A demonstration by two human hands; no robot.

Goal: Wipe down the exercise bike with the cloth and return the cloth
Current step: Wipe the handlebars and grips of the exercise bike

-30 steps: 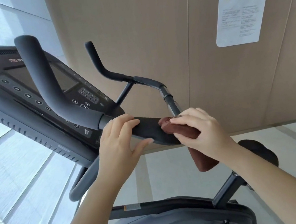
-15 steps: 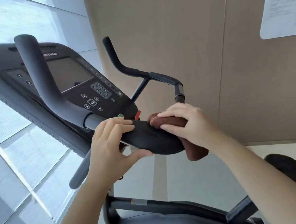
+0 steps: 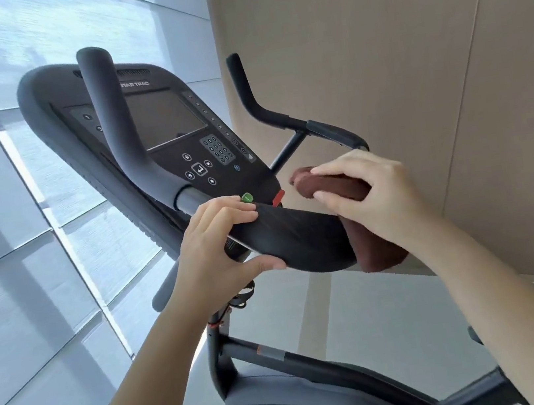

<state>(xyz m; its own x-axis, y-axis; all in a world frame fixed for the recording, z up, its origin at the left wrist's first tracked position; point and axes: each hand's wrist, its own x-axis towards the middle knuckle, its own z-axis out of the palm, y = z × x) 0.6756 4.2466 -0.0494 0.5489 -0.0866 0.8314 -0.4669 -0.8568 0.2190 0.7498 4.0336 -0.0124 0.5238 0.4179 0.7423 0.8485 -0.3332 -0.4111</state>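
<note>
At the padded armrest (image 3: 299,239), the left hand (image 3: 218,254) grips its near end while the right hand (image 3: 372,200) holds the brown cloth (image 3: 336,188), fingers curled, at the far end; its hanging tail could slip free.

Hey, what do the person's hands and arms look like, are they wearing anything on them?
Nothing worn shows. The left hand and right hand are bare, with no gloves or rings. Neither wrist has a watch or band. The left forearm and right forearm are uncovered down to the edge of the picture, with no sleeve in view. The visible nails look short and unpainted.
</note>
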